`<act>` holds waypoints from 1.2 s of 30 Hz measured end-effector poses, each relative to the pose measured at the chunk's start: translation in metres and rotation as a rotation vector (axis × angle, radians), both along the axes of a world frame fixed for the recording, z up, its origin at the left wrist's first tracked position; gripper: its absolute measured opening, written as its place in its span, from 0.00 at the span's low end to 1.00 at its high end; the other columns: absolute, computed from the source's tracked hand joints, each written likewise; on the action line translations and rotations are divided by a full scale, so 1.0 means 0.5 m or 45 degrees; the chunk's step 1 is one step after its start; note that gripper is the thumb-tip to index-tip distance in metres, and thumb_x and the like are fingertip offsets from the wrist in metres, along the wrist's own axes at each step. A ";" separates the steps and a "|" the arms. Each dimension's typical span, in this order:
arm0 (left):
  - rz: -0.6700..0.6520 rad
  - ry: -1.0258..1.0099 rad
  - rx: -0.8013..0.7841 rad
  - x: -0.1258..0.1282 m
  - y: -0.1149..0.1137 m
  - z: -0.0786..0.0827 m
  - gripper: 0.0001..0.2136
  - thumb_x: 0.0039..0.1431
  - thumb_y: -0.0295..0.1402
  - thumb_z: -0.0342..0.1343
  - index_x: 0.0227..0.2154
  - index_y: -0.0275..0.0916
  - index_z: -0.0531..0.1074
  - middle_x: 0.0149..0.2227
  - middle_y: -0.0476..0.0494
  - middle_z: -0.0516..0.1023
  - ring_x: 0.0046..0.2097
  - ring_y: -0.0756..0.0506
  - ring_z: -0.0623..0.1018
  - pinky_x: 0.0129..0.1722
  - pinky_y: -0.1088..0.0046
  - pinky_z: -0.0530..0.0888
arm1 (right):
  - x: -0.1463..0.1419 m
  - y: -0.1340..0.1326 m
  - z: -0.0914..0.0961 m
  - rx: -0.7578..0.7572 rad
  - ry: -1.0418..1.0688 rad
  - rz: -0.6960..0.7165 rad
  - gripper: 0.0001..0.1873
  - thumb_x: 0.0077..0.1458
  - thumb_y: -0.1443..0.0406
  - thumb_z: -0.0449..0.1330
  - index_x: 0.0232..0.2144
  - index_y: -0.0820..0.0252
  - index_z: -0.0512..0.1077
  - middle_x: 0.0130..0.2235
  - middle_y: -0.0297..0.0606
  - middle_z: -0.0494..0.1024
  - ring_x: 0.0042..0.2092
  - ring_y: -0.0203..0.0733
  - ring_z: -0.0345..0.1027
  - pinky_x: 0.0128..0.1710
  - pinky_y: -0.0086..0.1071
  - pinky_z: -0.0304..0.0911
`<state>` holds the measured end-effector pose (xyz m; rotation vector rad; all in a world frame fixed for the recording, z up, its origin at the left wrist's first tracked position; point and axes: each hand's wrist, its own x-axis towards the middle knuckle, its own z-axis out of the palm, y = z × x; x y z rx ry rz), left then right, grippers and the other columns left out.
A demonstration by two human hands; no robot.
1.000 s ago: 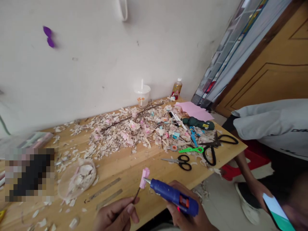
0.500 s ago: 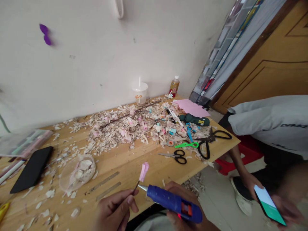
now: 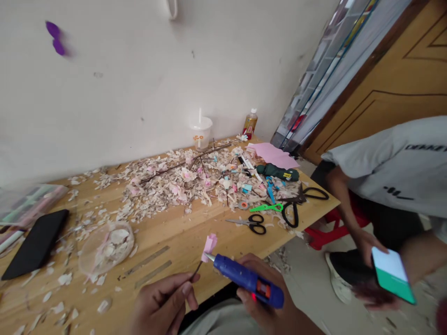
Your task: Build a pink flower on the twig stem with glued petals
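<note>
- Blue glue gun [image 3: 247, 280] sits near the bottom centre of the head view, with the right hand [image 3: 268, 304] wrapped tightly round its body and its nozzle pointing left and slightly up.
- Its metal tip touches the base of a small pink paper flower [image 3: 210, 242], which is held just above the near edge of the wooden table [image 3: 181, 235].
- The flower tops a thin dark stem [image 3: 196, 270]. The left hand [image 3: 163, 303] pinches the lower end between thumb and fingertips, with the other fingers curled in.
- Just left of the hands, a clear dish [image 3: 105, 242] holds pale scraps, and two grey strips lie flat on the wood beside it.
- A black phone [image 3: 35, 243] lies at the far left of the table.
- A broad heap of paper scraps [image 3: 160, 186] covers the middle of the table, and a bare branch [image 3: 181, 164] lies across it.
- On the right side lie small black scissors [image 3: 250, 224], green scissors [image 3: 267, 207] and large black scissors [image 3: 296, 204], close together.
- Beyond them lie a dark green tool [image 3: 278, 172] and a pink sheet [image 3: 273, 155].
- A white cup [image 3: 200, 132] and a small bottle [image 3: 250, 123] stand at the far edge by the wall.
- At the right, off the table, another person in a grey shirt [image 3: 401, 172] bends forward, one hand holding a lit phone [image 3: 392, 275].
</note>
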<state>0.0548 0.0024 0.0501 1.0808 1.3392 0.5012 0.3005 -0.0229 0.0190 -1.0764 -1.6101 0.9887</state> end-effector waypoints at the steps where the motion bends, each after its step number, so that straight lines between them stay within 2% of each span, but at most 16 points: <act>1: -0.001 0.012 0.001 -0.003 0.000 -0.006 0.34 0.48 0.68 0.56 0.25 0.35 0.79 0.17 0.53 0.65 0.18 0.56 0.57 0.19 0.79 0.54 | 0.001 0.001 -0.002 -0.029 0.018 -0.007 0.06 0.63 0.65 0.59 0.43 0.51 0.70 0.39 0.34 0.74 0.40 0.40 0.71 0.42 0.31 0.65; 4: 0.014 0.007 -0.020 -0.005 0.002 -0.015 0.34 0.48 0.68 0.56 0.25 0.36 0.79 0.17 0.53 0.63 0.19 0.56 0.56 0.20 0.79 0.52 | 0.001 0.006 -0.006 -0.093 0.063 -0.036 0.01 0.65 0.63 0.58 0.40 0.52 0.70 0.37 0.34 0.73 0.38 0.40 0.70 0.40 0.31 0.65; 7: -0.008 0.023 -0.042 -0.002 0.007 -0.013 0.35 0.47 0.70 0.55 0.25 0.36 0.79 0.15 0.55 0.60 0.19 0.55 0.57 0.20 0.78 0.53 | -0.004 0.009 -0.004 -0.102 0.047 0.017 0.04 0.64 0.62 0.58 0.42 0.53 0.70 0.39 0.36 0.74 0.39 0.41 0.71 0.41 0.33 0.65; 10: 0.022 0.064 -0.019 -0.001 0.011 -0.012 0.34 0.48 0.69 0.56 0.24 0.36 0.78 0.16 0.54 0.62 0.19 0.54 0.58 0.21 0.78 0.54 | -0.008 0.009 -0.006 -0.058 0.026 0.107 0.07 0.63 0.62 0.59 0.44 0.53 0.70 0.39 0.37 0.75 0.40 0.42 0.71 0.42 0.34 0.65; 17: 0.031 -0.024 -0.035 -0.003 0.021 -0.026 0.34 0.44 0.69 0.58 0.22 0.36 0.77 0.15 0.55 0.61 0.17 0.56 0.56 0.17 0.80 0.50 | -0.004 0.018 -0.021 -0.112 -0.028 0.031 0.02 0.64 0.63 0.59 0.40 0.53 0.70 0.39 0.36 0.75 0.42 0.43 0.72 0.43 0.34 0.66; 22: 0.135 -0.097 -0.029 0.003 0.023 -0.025 0.32 0.43 0.66 0.63 0.26 0.36 0.80 0.21 0.48 0.73 0.17 0.57 0.58 0.16 0.80 0.52 | 0.001 0.027 -0.007 -0.108 -0.020 -0.027 0.03 0.65 0.62 0.58 0.39 0.55 0.69 0.37 0.37 0.74 0.38 0.41 0.71 0.39 0.33 0.66; 24: 0.149 -0.094 -0.026 0.003 0.023 -0.025 0.31 0.43 0.66 0.63 0.25 0.36 0.81 0.22 0.47 0.75 0.17 0.57 0.59 0.16 0.81 0.52 | 0.001 0.028 -0.004 -0.115 -0.016 -0.028 0.03 0.65 0.62 0.58 0.39 0.55 0.69 0.36 0.37 0.74 0.38 0.41 0.70 0.39 0.33 0.66; 28: 0.121 -0.088 0.000 -0.003 0.020 -0.030 0.32 0.44 0.66 0.61 0.25 0.36 0.81 0.21 0.47 0.74 0.16 0.57 0.59 0.16 0.80 0.52 | -0.003 0.023 -0.005 -0.109 -0.053 0.054 0.03 0.64 0.63 0.58 0.41 0.53 0.70 0.39 0.38 0.75 0.39 0.43 0.71 0.41 0.35 0.65; 31: 0.081 -0.054 0.020 -0.008 0.018 -0.033 0.32 0.49 0.66 0.58 0.24 0.36 0.80 0.17 0.50 0.67 0.18 0.56 0.58 0.17 0.80 0.51 | -0.008 0.016 -0.005 -0.116 -0.065 0.078 0.06 0.63 0.63 0.58 0.43 0.52 0.70 0.39 0.38 0.75 0.40 0.44 0.71 0.42 0.36 0.65; 36: 0.054 -0.022 -0.002 -0.007 0.019 -0.025 0.33 0.48 0.68 0.58 0.24 0.36 0.78 0.17 0.52 0.63 0.18 0.55 0.57 0.17 0.81 0.51 | -0.011 0.006 0.005 -0.154 -0.071 0.099 0.05 0.62 0.63 0.59 0.42 0.53 0.71 0.38 0.37 0.75 0.39 0.43 0.71 0.41 0.35 0.64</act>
